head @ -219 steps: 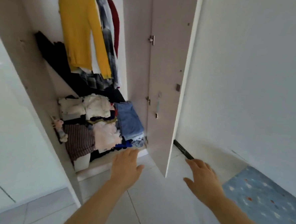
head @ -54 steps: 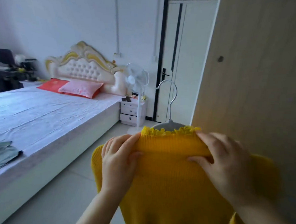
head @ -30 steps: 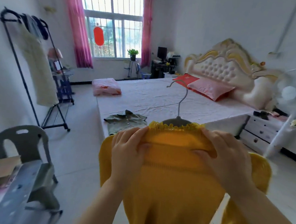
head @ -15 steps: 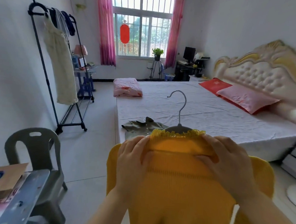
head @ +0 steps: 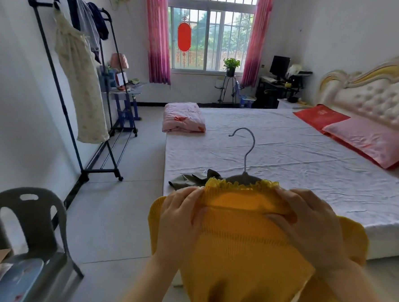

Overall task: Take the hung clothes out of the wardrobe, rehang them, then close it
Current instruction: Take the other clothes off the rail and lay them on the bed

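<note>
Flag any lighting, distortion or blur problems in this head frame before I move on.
Head view: the window gives soft daylight with no harsh glare. Head view: the wide angle tilts the clothes rack at left. Head view: the grey chair looks smeared, while the yellow sweater, left hand and right hand are fairly sharp.

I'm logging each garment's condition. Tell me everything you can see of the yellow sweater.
The yellow sweater is a ribbed knit with a frilled neckline, held up in front of the person. It sits on a grey hanger whose hook stands upright out of the collar. The left hand and right hand grip its shoulders; the sleeves hang down.
</note>
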